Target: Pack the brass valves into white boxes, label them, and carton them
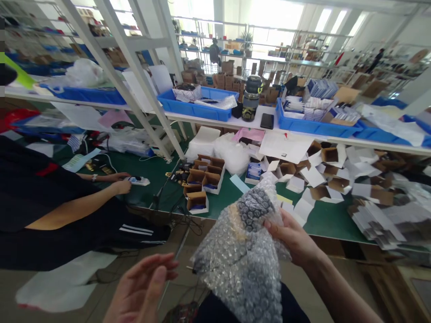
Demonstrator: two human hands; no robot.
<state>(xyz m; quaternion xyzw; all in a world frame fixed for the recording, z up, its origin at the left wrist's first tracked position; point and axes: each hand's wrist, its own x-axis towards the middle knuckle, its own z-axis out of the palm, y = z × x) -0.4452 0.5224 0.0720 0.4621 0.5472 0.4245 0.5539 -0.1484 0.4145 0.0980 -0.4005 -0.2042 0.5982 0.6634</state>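
A large piece of bubble wrap (245,255) hangs over my lap, in front of the bench edge. My right hand (294,235) pinches its upper right part, thumb on the near side. Something dark shows through the plastic near the top, but I cannot make out what it is. To the left of the wrap, my left hand (143,285) is held in the air, palm up, fingers apart from the thumb and nothing in it. On the green bench (168,195) beyond are small open boxes (198,202), some with blue packets inside.
At left a co-worker's hands (123,184) handle a white-and-blue item on the bench. Many unfolded white cartons (316,177) cover the right side. Blue bins (202,105), a thermos (251,98) and a phone (267,120) sit on the shelf above. Cables (185,220) dangle off the bench edge.
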